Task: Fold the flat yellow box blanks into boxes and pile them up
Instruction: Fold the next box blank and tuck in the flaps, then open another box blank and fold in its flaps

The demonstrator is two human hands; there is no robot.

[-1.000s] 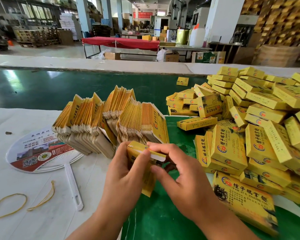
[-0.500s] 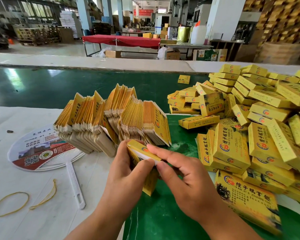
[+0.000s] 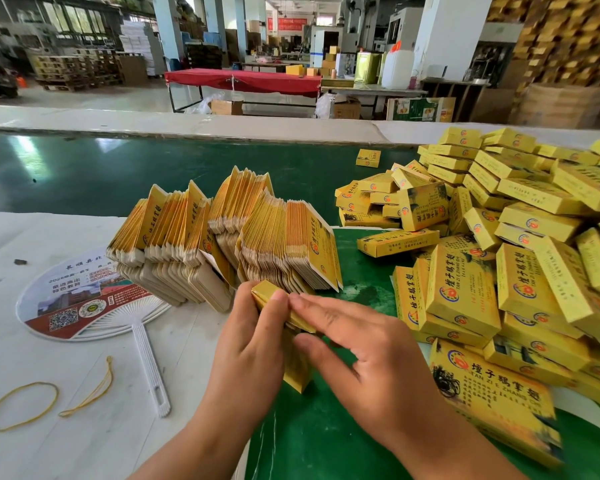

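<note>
Held upright over the green belt, near edge, between both hands: one yellow box, part-folded; gripped by the left hand with fingers curled round its left side and thumb on the top flap, pressed from the right by the right hand with fingers nearly straight along the top edge and thumb against the side. Stood on edge just behind, fanned in rows: stack of flat blanks. Heaped to the right: pile of folded boxes; laid on the white cloth to the left: paper fan, two rubber bands.
</note>
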